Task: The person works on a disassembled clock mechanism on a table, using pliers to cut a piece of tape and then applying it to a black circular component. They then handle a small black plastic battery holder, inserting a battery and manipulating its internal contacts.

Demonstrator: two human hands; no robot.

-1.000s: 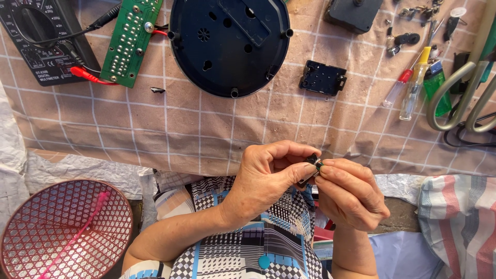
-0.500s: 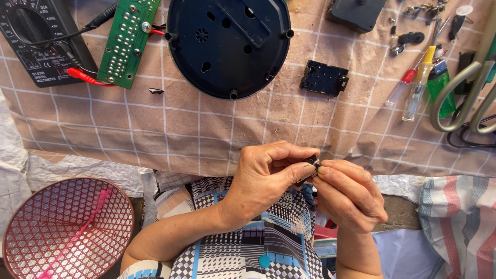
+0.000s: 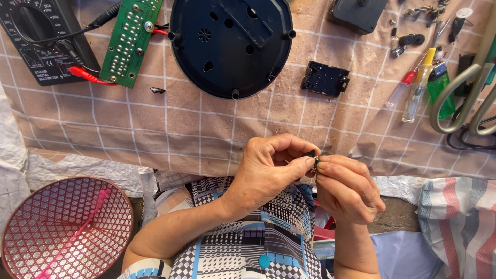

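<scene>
Both hands pinched shut on a small dark part (image 3: 314, 159), the left hand (image 3: 271, 168) at its nine o'clock, the right hand (image 3: 347, 188) at four o'clock, equally near.

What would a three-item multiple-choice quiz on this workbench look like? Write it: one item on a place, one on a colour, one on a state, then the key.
1. Where does the green circuit board lie?
A. Between the black meter and the round black housing
B. Inside the red mesh basket
C. Under the scissors

2. What colour are the handles of the two screwdrivers?
A. Both blue
B. One red, one yellow
C. Both black

3. How is the small dark part held?
A. Lying loose on the checked cloth
B. Pinched between the fingertips of the left hand and the right hand
C. Clamped in a vise

Key: 1 A, the board sits right of the meter and left of the housing. 2 B, a red cap and a yellow cap show side by side. 3 B, both hands meet on it above the lap.
</scene>
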